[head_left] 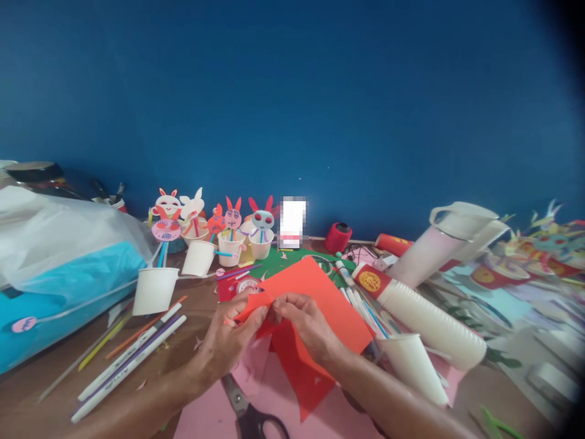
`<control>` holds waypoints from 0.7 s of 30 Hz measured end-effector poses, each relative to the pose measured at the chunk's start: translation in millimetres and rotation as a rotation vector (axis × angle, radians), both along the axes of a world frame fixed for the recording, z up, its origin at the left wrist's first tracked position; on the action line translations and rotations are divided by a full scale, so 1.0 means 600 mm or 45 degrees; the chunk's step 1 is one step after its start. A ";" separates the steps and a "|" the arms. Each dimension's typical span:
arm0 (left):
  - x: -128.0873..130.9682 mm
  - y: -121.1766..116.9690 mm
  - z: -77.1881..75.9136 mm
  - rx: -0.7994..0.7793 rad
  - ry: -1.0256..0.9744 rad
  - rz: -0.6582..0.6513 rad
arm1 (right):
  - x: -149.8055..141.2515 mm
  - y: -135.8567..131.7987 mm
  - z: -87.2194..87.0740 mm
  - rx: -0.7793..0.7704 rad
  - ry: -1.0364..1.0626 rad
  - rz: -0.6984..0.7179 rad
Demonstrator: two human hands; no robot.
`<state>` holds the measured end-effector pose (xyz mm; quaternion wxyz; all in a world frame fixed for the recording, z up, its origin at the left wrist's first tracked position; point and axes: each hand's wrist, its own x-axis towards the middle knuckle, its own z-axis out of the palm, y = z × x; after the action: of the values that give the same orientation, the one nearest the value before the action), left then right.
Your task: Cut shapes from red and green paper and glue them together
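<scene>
Mid-tabletop [192, 334] in the head view, holding a small piece of red paper [258, 300] between both hands: left hand [234, 329] closed around it, thumb against fingers; right hand [305, 320] pinching at its near edge. Short dark lettering along white markers [130, 367], too small to read surely. Gold round emblem on a red cup [371, 279], capping a long stack of white cups [434, 323] lying on its side; no words readable there. Just behind the hands, a large orange-red sheet [324, 283]. Just below, black-handled scissors [249, 411] on pink paper [201, 421], close under the left wrist. Crowding the left edge, a blue and white bag [86, 274]. Along the back, paper masks [166, 230] in white cups, a blurred bright screen [292, 219], a red spool [338, 238]. Leaning right, a pale jug [434, 247].
</scene>
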<state>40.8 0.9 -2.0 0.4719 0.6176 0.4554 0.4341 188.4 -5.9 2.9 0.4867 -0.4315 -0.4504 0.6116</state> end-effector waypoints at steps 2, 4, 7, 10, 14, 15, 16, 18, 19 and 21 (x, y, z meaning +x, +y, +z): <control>0.003 -0.002 0.004 0.012 -0.034 -0.007 | -0.001 0.000 0.001 -0.021 -0.029 -0.020; 0.004 -0.004 0.005 -0.026 -0.083 0.019 | -0.002 0.000 0.002 -0.041 -0.045 -0.033; 0.004 -0.004 0.004 -0.168 -0.143 0.072 | -0.001 0.000 0.004 -0.039 -0.047 -0.035; 0.003 -0.001 0.003 -0.160 -0.139 0.026 | 0.001 -0.001 0.005 -0.006 -0.062 -0.027; 0.001 0.001 0.007 -0.002 -0.062 -0.061 | -0.001 0.001 0.004 -0.009 -0.087 -0.021; 0.000 0.001 0.008 -0.001 -0.057 -0.086 | -0.002 0.002 0.004 -0.015 -0.095 -0.026; -0.001 0.001 0.009 -0.016 -0.063 -0.104 | -0.002 0.003 0.004 -0.018 -0.101 -0.030; -0.002 0.002 0.009 -0.099 -0.101 -0.104 | -0.003 0.005 0.004 -0.008 -0.111 -0.030; -0.003 0.003 0.008 -0.152 -0.125 -0.094 | -0.003 0.005 0.004 0.001 -0.111 -0.027; -0.005 0.004 0.006 -0.222 -0.152 -0.086 | -0.001 0.005 0.003 0.023 -0.102 -0.011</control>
<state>37.9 3.5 1.6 0.5644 0.5623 0.4415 0.4127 188.1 -2.7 4.6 0.4747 -0.4533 -0.4732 0.5876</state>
